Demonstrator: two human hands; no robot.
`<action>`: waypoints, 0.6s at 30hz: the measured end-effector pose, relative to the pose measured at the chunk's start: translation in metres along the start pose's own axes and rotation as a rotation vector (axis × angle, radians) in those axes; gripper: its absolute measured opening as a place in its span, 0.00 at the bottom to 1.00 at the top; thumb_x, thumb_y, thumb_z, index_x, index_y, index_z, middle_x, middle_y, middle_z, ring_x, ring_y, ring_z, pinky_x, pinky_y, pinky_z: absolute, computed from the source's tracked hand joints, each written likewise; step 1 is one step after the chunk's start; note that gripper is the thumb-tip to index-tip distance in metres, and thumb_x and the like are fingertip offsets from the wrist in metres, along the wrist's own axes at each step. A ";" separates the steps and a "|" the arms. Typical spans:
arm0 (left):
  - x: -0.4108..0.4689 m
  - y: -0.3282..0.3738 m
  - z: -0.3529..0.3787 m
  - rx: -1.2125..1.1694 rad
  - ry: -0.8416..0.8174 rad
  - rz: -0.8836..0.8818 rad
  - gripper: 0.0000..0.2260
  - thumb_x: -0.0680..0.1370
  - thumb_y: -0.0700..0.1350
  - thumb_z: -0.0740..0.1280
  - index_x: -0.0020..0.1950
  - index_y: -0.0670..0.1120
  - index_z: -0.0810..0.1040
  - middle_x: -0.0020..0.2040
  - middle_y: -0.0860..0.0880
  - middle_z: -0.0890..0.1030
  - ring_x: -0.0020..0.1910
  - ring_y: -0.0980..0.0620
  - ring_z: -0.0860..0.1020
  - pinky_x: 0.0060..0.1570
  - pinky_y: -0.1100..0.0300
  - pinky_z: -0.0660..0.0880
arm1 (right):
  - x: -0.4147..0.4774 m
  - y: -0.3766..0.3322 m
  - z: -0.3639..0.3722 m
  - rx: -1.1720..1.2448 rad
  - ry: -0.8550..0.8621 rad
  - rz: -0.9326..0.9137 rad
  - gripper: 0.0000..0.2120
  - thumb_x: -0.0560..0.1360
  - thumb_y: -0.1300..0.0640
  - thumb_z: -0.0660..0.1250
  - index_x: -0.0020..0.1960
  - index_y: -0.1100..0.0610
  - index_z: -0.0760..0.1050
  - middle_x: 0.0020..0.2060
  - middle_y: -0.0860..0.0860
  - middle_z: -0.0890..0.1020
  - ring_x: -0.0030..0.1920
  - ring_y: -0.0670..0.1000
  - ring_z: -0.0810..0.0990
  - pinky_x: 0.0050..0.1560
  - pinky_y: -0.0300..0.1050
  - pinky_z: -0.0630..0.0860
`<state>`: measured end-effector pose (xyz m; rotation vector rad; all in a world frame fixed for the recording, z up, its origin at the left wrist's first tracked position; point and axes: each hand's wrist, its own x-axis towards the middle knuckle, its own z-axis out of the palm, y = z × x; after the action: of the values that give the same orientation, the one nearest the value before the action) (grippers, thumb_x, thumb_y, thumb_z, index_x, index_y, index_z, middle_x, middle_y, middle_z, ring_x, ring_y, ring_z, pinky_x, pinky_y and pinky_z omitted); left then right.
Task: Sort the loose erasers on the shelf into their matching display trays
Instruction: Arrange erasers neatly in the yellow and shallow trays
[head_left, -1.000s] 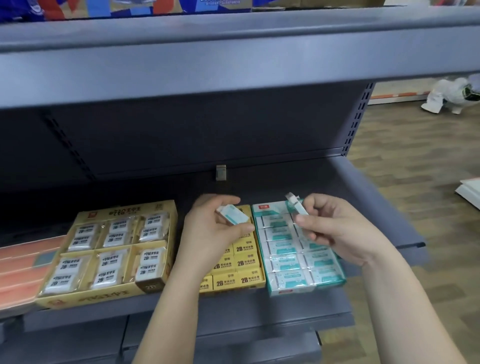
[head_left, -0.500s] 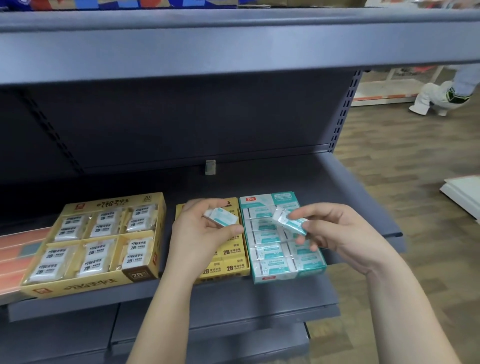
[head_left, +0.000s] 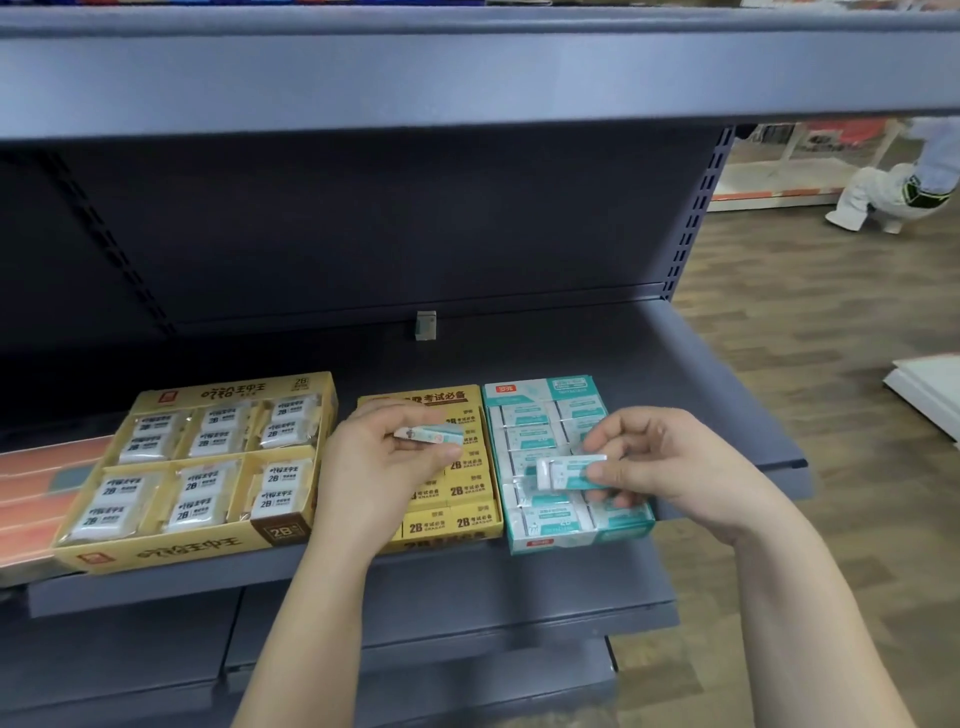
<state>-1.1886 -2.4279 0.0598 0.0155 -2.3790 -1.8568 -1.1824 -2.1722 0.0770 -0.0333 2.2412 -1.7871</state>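
Masking yellow tray (head_left: 457, 532): left hand (head_left: 374, 467), eraser (head_left: 434, 435)

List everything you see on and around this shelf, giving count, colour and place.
large yellow tray: one, yellow, shelf left, six compartments of white wrapped erasers
narrow yellow tray: one, yellow, shelf middle, partly hidden
teal tray: one, teal and white, shelf right, holding matching erasers
first loose eraser: one, teal and white, pinched by left hand
second loose eraser: one, teal and white, held by right hand
grey block: one, upright at shelf back
orange packs: several, far left
shelf: one, dark grey
white shoe: one, on wooden floor, upper right
white board: one, floor, right edge
left hand: one, over narrow yellow tray
right hand: one, over teal tray
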 end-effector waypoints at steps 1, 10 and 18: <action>0.000 -0.001 -0.002 0.010 0.006 -0.012 0.12 0.70 0.37 0.76 0.50 0.49 0.83 0.54 0.50 0.81 0.43 0.55 0.84 0.42 0.63 0.81 | 0.001 0.000 0.004 -0.004 -0.017 0.022 0.07 0.71 0.70 0.73 0.48 0.65 0.78 0.36 0.60 0.81 0.35 0.54 0.82 0.34 0.40 0.78; 0.000 -0.001 -0.010 -0.083 0.052 -0.061 0.03 0.78 0.42 0.69 0.49 0.48 0.82 0.35 0.47 0.84 0.32 0.50 0.82 0.34 0.58 0.79 | 0.012 -0.007 0.033 -0.244 0.094 0.093 0.07 0.69 0.64 0.77 0.43 0.58 0.80 0.31 0.54 0.83 0.32 0.53 0.84 0.31 0.41 0.78; 0.001 -0.002 -0.010 -0.158 0.047 -0.121 0.04 0.77 0.48 0.69 0.49 0.52 0.83 0.31 0.48 0.81 0.28 0.52 0.75 0.31 0.58 0.73 | 0.019 -0.008 0.039 -0.538 0.152 0.056 0.10 0.68 0.55 0.79 0.40 0.53 0.77 0.27 0.46 0.79 0.24 0.42 0.77 0.30 0.34 0.72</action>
<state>-1.1891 -2.4378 0.0606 0.1892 -2.2404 -2.0683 -1.1931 -2.2152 0.0732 0.0600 2.7353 -1.1458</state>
